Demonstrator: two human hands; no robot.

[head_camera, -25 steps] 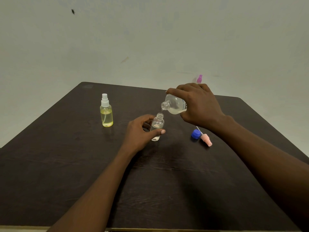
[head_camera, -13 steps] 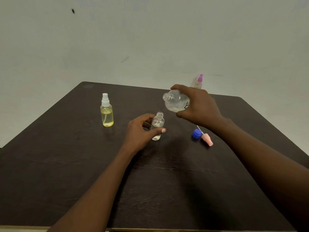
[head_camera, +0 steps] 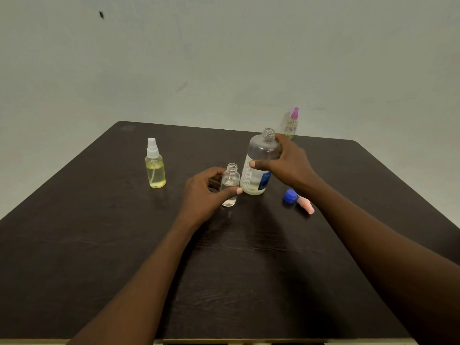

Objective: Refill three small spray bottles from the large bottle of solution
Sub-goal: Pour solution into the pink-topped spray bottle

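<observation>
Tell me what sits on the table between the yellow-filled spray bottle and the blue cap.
In the head view, the uncapped small bottle, held by the left hand, and the large bottle, gripped by the right hand, stand between the yellow spray bottle and blue cap.

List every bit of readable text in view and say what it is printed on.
Large bottle, blue label patch: a short white word, too blurred to read.
Large bottle, white label panel: lines of fine print, too small to read.
Purple-capped bottle: printed pattern only, no text I can make out.
Nothing else carries text.
</observation>
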